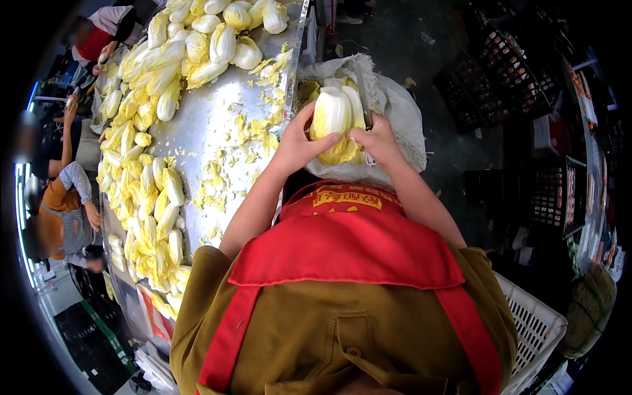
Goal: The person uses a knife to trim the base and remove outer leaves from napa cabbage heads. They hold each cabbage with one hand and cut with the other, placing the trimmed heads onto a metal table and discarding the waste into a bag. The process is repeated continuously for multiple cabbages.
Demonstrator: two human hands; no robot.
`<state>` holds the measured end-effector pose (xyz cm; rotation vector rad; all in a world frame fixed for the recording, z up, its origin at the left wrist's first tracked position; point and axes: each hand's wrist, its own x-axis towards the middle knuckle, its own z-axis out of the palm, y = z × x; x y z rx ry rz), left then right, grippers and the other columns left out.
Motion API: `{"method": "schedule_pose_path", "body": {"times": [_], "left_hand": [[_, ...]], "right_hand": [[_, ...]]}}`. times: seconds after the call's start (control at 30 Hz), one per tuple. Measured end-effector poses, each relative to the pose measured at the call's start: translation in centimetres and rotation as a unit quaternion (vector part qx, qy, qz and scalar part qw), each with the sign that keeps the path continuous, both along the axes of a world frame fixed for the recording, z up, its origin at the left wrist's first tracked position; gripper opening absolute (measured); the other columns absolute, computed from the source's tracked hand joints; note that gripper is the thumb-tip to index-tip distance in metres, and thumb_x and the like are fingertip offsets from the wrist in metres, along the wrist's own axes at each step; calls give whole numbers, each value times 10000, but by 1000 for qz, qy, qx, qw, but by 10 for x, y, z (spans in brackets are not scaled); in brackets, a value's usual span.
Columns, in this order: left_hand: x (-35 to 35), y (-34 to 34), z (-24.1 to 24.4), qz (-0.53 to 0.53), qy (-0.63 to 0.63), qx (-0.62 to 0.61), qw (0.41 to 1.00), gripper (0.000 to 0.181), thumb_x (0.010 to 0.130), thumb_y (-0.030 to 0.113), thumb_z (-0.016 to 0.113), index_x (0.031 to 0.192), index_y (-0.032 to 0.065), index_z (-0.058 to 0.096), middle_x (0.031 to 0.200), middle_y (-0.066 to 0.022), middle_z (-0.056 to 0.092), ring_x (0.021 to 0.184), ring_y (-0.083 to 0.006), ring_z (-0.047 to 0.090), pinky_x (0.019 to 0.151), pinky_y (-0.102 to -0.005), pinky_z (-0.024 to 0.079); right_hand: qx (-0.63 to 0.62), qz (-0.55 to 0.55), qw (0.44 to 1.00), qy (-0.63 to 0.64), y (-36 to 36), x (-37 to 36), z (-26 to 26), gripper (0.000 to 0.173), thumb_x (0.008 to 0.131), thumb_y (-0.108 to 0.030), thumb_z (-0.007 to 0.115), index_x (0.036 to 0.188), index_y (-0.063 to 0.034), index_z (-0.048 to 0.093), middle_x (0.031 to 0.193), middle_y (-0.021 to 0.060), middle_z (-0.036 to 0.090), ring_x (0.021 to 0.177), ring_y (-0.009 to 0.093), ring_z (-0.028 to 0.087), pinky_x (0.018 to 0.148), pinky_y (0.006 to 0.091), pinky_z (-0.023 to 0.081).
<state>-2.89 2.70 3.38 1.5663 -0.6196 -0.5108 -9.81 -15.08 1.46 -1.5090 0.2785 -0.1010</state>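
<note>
My left hand (305, 140) grips the near left side of a napa cabbage (332, 111), thumb across its yellow leaves. The white base of the cabbage points away from me. My right hand (379, 140) holds a knife (362, 94), its blade pointing away along the cabbage's right side. The right thumb and fingertips also press on the yellow leaves. Whether the blade touches the cabbage cannot be made out. Beneath both hands lies an opened white woven sack (402, 116), with more pale cabbage showing behind the held one.
To my left, a metal table (207, 118) bears heaped napa cabbages (158, 64) and scattered leaf scraps (215, 182). Across it stand other people (64, 197). Dark crates (513, 74) are on the floor at right. A white plastic basket (531, 326) sits behind my right side.
</note>
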Motion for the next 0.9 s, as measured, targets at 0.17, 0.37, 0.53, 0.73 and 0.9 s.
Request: {"method": "schedule_pose_path", "body": {"times": [0.17,0.37,0.53,0.73,0.9], "left_hand": [[1,3,0,-26,78,-35,996,715,777,122,731,1377,2,360,1252,-100,527,1137,-162,512,975,-297,402],[-7,-3,-2,29,85,-50,995,705,768,165,752,1348,3,385,1207,-114,555,1095,-178,539,938,-302,428],[-2,-6,12,58,-48,84,994,688,744,224,765,1297,9,416,1163,-136,568,1047,-198,556,914,-314,435],[6,8,-4,4,-24,20,999,622,802,192,651,1335,16,384,1204,-128,535,1084,-221,535,930,-318,426],[4,11,-10,-6,272,-77,959,604,808,189,584,1354,42,369,1246,-122,497,1130,-211,501,935,-317,425]], "right_hand": [[-28,-32,998,-40,6,-3,4,402,700,-103,614,1068,56,594,990,130,656,909,197,617,843,311,471],[-166,-54,983,-59,16,-2,8,376,719,-109,591,1056,57,609,957,190,671,890,249,659,803,321,494],[-158,-54,984,-67,23,-5,13,385,728,-119,593,1078,40,611,959,203,671,895,281,666,810,326,503],[-244,-84,965,-36,10,-2,-1,406,706,-130,604,1079,30,622,986,199,668,920,279,662,836,330,501],[-264,-23,964,12,-5,0,-18,416,700,-152,601,1094,-22,634,986,173,669,915,292,654,824,337,502]]}}
